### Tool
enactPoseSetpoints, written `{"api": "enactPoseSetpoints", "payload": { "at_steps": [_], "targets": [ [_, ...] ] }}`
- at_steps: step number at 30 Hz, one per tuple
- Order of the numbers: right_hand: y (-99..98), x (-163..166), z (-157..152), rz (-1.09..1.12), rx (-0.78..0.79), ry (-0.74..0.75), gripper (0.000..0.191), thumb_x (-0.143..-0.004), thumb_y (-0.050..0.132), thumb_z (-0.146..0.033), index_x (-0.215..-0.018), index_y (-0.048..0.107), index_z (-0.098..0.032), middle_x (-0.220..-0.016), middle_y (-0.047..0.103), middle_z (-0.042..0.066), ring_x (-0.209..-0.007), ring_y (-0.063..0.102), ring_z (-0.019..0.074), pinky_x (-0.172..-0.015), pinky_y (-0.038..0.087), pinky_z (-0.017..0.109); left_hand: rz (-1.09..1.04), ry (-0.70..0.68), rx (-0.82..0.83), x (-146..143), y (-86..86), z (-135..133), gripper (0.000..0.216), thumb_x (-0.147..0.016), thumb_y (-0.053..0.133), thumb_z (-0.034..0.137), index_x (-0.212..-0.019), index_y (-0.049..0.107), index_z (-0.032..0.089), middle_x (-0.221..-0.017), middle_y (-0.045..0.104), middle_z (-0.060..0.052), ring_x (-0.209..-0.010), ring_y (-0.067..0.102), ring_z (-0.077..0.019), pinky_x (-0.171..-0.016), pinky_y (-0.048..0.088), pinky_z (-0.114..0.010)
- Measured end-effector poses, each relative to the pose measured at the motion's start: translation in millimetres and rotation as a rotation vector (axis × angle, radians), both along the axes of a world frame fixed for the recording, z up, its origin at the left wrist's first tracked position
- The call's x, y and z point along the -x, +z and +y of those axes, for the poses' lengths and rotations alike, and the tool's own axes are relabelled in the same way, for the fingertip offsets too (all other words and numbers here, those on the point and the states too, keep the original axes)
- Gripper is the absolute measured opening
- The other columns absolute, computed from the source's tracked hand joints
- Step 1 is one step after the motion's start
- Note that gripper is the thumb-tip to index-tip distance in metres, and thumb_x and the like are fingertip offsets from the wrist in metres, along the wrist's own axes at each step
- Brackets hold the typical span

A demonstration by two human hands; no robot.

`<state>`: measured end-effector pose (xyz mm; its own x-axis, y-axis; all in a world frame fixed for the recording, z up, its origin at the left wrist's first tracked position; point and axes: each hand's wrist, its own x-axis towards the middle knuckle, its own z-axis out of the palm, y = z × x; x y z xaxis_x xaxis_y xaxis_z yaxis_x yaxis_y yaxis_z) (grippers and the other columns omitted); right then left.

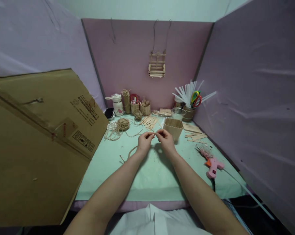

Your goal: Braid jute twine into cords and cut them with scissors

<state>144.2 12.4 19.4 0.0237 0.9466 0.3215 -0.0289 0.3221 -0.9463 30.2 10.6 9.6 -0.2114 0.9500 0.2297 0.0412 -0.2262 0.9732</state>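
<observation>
My left hand (145,141) and my right hand (164,138) meet over the middle of the green table (147,176), both pinched on a thin piece of jute twine (131,152) that trails down and left from the left hand. Fingertips nearly touch. Just behind the right hand stands a round cup built of wooden craft sticks (173,127). A ball of twine (123,123) with loose loops lies behind and to the left.
A big cardboard sheet (35,143) leans over the table's left side. A pink glue gun (212,164) lies at right with its cord. Loose craft sticks (195,133), jars, a glass bowl (178,113), scissors (195,98) and white sticks line the back.
</observation>
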Motion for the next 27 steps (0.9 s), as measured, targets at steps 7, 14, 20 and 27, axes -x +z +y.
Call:
{"api": "enactPoseSetpoints", "payload": {
  "at_steps": [7,14,20,27],
  "targets": [
    [2.0,-3.3,2.1,0.319,0.357,0.172,0.031,-0.055,0.077,-0.038,-0.07,0.056,-0.021,-0.072,0.051,-0.003,-0.066,0.046,0.0105,-0.053,0.036,0.021,0.03,-0.059,0.027,-1.2,-3.9,-1.2,0.017,-0.069,0.06,0.026,-0.08,0.067,0.014,-0.067,0.064,-0.002,-0.066,0.057,-0.0133,-0.068,0.044,-0.027],
    [3.0,-5.2,1.7,0.333,0.388,0.165,0.031,-0.052,0.079,-0.035,-0.069,0.058,-0.021,-0.071,0.052,-0.003,-0.067,0.047,0.0103,-0.054,0.036,0.021,0.188,-0.078,-0.003,-1.0,-0.9,-6.3,0.016,-0.071,0.058,0.026,-0.077,0.068,0.015,-0.061,0.061,0.0,-0.06,0.053,-0.0123,-0.061,0.041,-0.025],
    [0.7,-3.9,3.6,0.303,0.323,0.066,0.033,-0.053,0.077,-0.033,-0.074,0.056,-0.021,-0.069,0.053,-0.004,-0.063,0.049,0.0103,-0.055,0.037,0.023,0.054,-0.08,0.051,-4.3,-0.1,-6.2,0.017,-0.068,0.062,0.029,-0.075,0.067,0.014,-0.066,0.063,-0.002,-0.064,0.055,-0.0128,-0.065,0.042,-0.025],
    [-5.1,-3.0,6.9,0.173,0.25,0.03,0.037,-0.057,0.073,-0.041,-0.082,0.054,-0.02,-0.071,0.057,-0.001,-0.063,0.052,0.0122,-0.055,0.039,0.024,-0.109,-0.046,0.114,-4.8,-0.1,-4.0,0.02,-0.062,0.068,0.032,-0.069,0.065,0.014,-0.062,0.06,0.0,-0.061,0.05,-0.0111,-0.062,0.039,-0.025]
  ]
}}
